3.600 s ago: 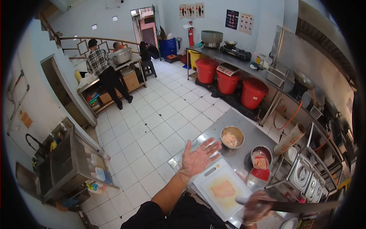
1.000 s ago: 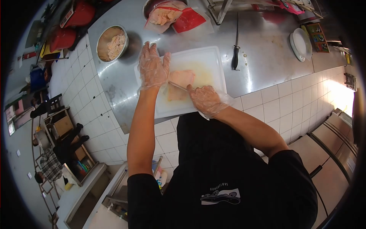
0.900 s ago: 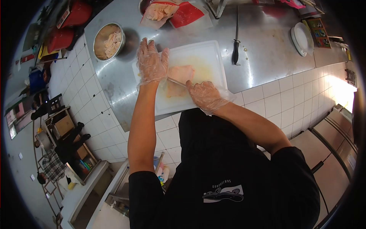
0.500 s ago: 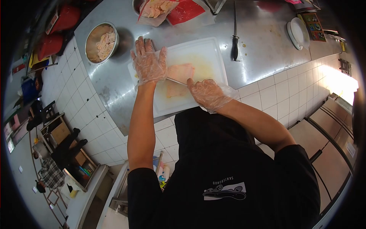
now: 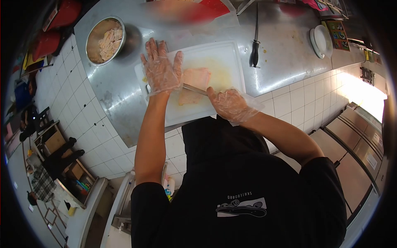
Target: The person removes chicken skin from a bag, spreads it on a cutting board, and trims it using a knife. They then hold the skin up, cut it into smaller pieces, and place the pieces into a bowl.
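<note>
My right hand [image 5: 232,105], in a clear plastic glove, is closed around a knife [image 5: 195,89]. The blade points left across a pale, raw slab of meat [image 5: 196,77] on the white cutting board [image 5: 225,53]. The blade's far end disappears by the wrist of my left hand [image 5: 160,70]. That hand, gloved the same way, lies over the board's left edge with fingers stretched and thumb apart. A lower part of the meat [image 5: 189,98] shows on the near side of the blade. The knife's handle is hidden in my right hand.
A steel bowl [image 5: 92,41] of raw meat strips stands left of the board. Beyond the board is a red and pale blur [image 5: 194,12]. On the steel table [image 5: 285,53] lie a black-handled sharpening steel [image 5: 255,53] and, farther right, white plates [image 5: 323,40].
The view has shifted slightly. The knife blade shows its flat more broadly now. A blur covers the bag of meat at the top. Both hands keep nearly the same place on the board.
</note>
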A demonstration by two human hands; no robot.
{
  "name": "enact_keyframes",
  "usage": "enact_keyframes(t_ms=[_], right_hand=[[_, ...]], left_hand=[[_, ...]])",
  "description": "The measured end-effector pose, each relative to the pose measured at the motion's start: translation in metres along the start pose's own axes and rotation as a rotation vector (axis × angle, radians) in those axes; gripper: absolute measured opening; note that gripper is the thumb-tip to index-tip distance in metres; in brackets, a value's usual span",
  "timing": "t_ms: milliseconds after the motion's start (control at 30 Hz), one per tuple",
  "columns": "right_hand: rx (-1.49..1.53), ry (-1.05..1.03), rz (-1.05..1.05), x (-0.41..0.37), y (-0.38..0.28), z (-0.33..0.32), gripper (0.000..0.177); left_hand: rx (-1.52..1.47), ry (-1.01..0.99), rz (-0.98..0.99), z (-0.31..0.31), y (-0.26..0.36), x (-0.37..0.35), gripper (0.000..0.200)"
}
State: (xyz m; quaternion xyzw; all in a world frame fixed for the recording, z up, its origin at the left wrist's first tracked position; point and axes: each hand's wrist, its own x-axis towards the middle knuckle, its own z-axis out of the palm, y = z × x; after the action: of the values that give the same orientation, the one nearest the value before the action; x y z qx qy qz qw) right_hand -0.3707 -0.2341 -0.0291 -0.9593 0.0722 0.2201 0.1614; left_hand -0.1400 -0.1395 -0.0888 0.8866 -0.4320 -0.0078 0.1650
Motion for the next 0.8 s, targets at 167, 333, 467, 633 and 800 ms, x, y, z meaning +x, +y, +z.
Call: enact_keyframes(t_ms=[167, 333, 467, 633, 800], right_hand=[[-0.065, 0.188, -0.11, 0.01, 0.003, 0.018, 0.026], [0.052, 0.061, -0.012, 0.006, 0.007, 0.01, 0.027], [0.035, 0.101, -0.052, 0.019, 0.004, 0.011, 0.027], [0.003, 0.092, -0.058, 0.003, 0.003, 0.013, 0.031], [0.025, -0.101, 0.031, 0.018, -0.002, 0.018, 0.041]], left_hand=[[0.079, 0.035, 0.043, -0.003, -0.004, 0.011, 0.073], [0.034, 0.033, 0.034, 0.0, 0.008, 0.002, 0.075], [0.07, 0.05, 0.049, 0.005, -0.008, 0.017, 0.076], [0.069, 0.028, 0.047, -0.002, 0.0, 0.006, 0.077], [0.026, 0.052, 0.061, -0.003, -0.007, 0.02, 0.078]])
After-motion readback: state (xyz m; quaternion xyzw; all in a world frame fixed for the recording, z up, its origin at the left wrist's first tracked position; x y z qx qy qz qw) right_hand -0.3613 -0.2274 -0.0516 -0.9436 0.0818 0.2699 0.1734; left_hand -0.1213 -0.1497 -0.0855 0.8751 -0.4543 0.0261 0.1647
